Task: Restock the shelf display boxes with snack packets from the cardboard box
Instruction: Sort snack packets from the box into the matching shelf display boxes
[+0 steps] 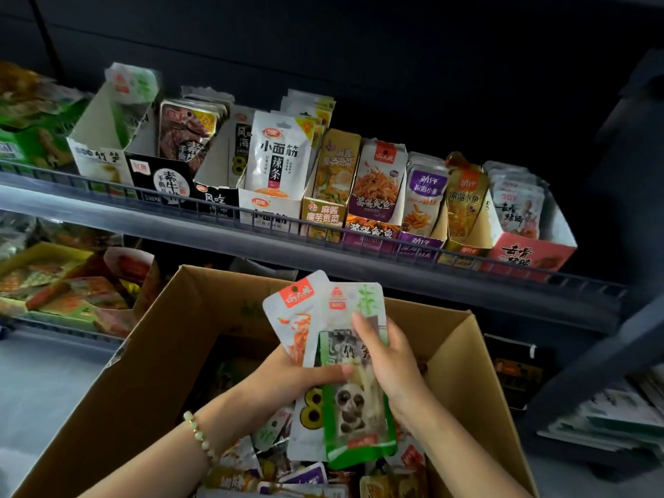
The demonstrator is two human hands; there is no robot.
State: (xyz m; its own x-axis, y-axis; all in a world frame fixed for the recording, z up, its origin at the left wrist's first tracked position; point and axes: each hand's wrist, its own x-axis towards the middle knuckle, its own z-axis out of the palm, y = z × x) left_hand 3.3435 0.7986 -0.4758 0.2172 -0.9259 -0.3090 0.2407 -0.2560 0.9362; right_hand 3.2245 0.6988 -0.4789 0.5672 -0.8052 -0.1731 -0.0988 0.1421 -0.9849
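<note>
**A:** What were the hands doing?

**B:** The left hand (298,375) gripped a fan of snack packets (341,314) from below, its thumb laid across their fronts. The right hand (393,368) curled its fingers round the right edge of the front one, a green-edged panda packet (354,418), with the forefinger pressed on its face.

**A:** And the others in the fan?

**B:** A white red-labelled packet (293,318) stuck out behind, tilted up and to the left. A packet with a yellow 8 (309,413) showed at the lower left. A bead bracelet (199,434) sat on the left wrist.

**A:** Where was all this held?

**B:** Over the open cardboard box (161,354), whose bottom was covered with loose packets (273,461) of several kinds.

**A:** And the shelf?

**B:** Beyond the box, the upper shelf carried a row of display boxes behind a wire rail (215,210). Near the left end, the white bamboo-shoot box (97,156) looked nearly bare, with a packet with a red-and-green top (133,91) leaning at its back. The white noodle-strip box (269,210) in the middle stood packed with upright packets. The pink box (531,253) closed the row on the right. Below left, orange and green packets (64,285) lay on a lower shelf.
</note>
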